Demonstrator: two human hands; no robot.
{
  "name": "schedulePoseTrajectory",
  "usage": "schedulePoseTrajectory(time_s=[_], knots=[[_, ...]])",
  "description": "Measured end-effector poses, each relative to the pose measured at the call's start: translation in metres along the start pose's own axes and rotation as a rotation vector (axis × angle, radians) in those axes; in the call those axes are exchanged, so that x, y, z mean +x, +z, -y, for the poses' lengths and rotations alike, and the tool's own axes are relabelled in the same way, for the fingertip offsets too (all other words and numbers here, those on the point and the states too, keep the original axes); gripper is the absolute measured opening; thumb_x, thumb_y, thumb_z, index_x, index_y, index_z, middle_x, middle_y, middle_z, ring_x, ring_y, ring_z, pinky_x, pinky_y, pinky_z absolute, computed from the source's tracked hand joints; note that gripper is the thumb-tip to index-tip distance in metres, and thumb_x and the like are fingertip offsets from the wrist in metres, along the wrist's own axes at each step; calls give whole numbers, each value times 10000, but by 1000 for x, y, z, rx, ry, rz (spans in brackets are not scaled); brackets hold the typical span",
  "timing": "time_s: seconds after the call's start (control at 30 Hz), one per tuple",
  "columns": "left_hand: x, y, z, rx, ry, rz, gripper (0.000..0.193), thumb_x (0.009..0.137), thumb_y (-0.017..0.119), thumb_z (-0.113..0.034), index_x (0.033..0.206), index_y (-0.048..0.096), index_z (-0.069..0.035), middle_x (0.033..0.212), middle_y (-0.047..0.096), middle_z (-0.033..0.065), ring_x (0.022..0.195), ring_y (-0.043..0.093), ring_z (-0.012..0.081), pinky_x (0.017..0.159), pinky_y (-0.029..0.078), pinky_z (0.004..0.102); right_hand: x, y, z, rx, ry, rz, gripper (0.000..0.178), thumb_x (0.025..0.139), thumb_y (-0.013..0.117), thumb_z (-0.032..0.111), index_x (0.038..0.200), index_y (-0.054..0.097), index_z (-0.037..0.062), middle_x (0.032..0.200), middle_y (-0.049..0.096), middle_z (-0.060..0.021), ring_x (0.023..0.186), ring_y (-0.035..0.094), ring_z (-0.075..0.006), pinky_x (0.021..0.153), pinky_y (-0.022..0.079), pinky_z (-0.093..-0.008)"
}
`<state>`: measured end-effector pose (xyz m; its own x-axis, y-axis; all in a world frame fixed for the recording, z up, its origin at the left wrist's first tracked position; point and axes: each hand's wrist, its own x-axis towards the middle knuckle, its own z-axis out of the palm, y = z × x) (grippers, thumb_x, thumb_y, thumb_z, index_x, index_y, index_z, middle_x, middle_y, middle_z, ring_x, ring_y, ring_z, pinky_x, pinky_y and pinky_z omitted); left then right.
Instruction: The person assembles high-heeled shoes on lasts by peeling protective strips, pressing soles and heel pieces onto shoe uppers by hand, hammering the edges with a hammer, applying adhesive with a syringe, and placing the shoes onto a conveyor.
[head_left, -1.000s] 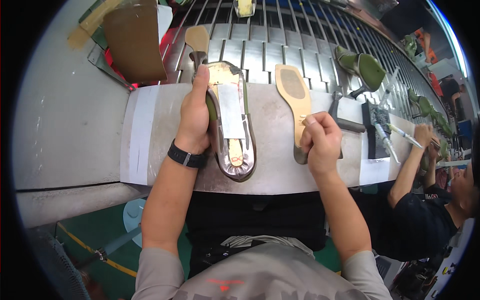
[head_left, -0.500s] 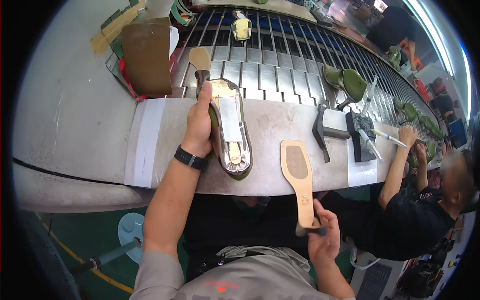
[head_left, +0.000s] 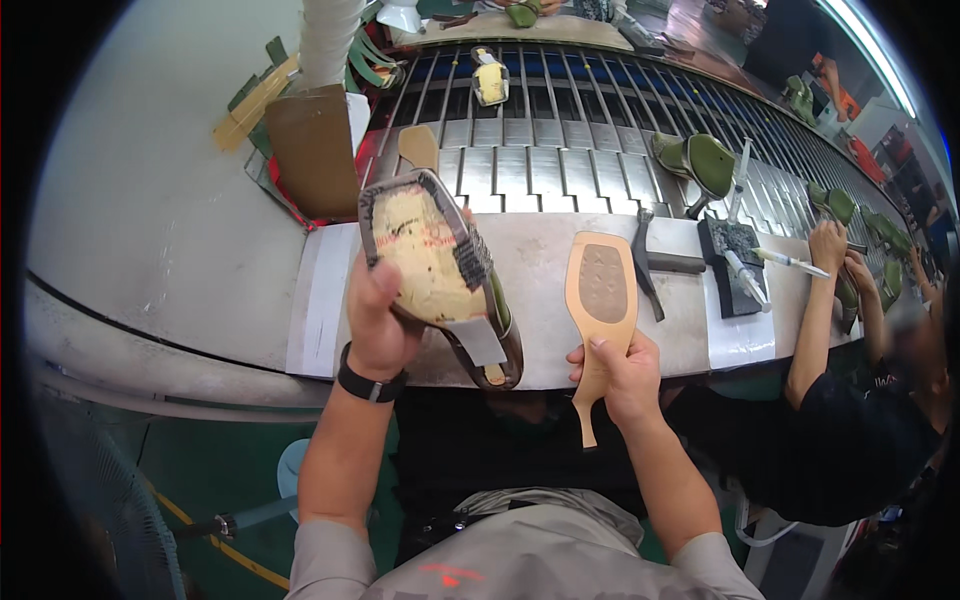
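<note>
My left hand is closed round a green shoe, which is turned bottom up and tilted. Its bare underside shows a cream filler with a dark rough rim, and a white strip crosses its middle. In my right hand is a tan shoe sole, gripped at its narrow waist with the thumb on top. The sole's broad front, with a textured brown inset, points away from me. It stays apart from the shoe. Beyond the shoe, partly hidden by it, lies another tan sole.
A hammer lies on the bench beside a dark block bearing syringes. Past the bench edge runs a roller conveyor with a green heeled shoe. A brown board stands left. A co-worker handles shoes at the right.
The shoe has tipped, bringing its broad front underside up toward me. My right hand has raised the sole slightly and shifted from its heel end to its waist. The view has shifted a little.
</note>
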<state>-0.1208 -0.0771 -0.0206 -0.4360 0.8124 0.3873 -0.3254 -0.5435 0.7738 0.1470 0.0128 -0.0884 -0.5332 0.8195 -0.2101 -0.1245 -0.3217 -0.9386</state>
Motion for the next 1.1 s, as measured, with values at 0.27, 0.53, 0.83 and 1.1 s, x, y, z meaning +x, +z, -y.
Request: schedulePoseTrajectory(time_s=[0.27, 0.53, 0.83, 1.1], knots=[[0, 18, -46, 211, -116, -67, 580, 1016, 659, -148, 1513, 419, 29, 1463, 581, 283, 1368, 601, 375, 1121, 540, 508, -20, 6, 13, 158, -56, 47, 271, 1074, 617, 170, 1167, 670, -79, 969, 757, -206, 763, 755, -239, 684, 641, -381], [-10, 60, -56, 166, -86, 76, 351, 1018, 705, -114, 1317, 576, 15, 1339, 667, 315, 1226, 704, 394, 1048, 594, 511, -77, 68, 85, 130, -80, 428, 203, 1044, 617, 44, 1073, 722, -127, 1045, 786, -207, 826, 774, -211, 736, 644, -343], [-26, 47, -59, 82, 3, 221, 681, 1132, 374, -567, 1316, 559, 62, 1319, 654, 346, 1212, 706, 410, 1013, 598, 513, -61, 92, 78, -41, -106, 534, 271, 1068, 628, 141, 982, 788, -59, 838, 800, -122, 729, 745, -128, 638, 592, -279], [-35, 43, -62, 152, -57, 218, 747, 843, 870, -407, 1337, 543, 48, 1317, 655, 334, 1224, 692, 375, 1039, 580, 508, -65, 97, 79, -129, -144, 503, 260, 1054, 647, 133, 943, 801, -47, 798, 795, -105, 684, 727, -112, 604, 574, -270]])
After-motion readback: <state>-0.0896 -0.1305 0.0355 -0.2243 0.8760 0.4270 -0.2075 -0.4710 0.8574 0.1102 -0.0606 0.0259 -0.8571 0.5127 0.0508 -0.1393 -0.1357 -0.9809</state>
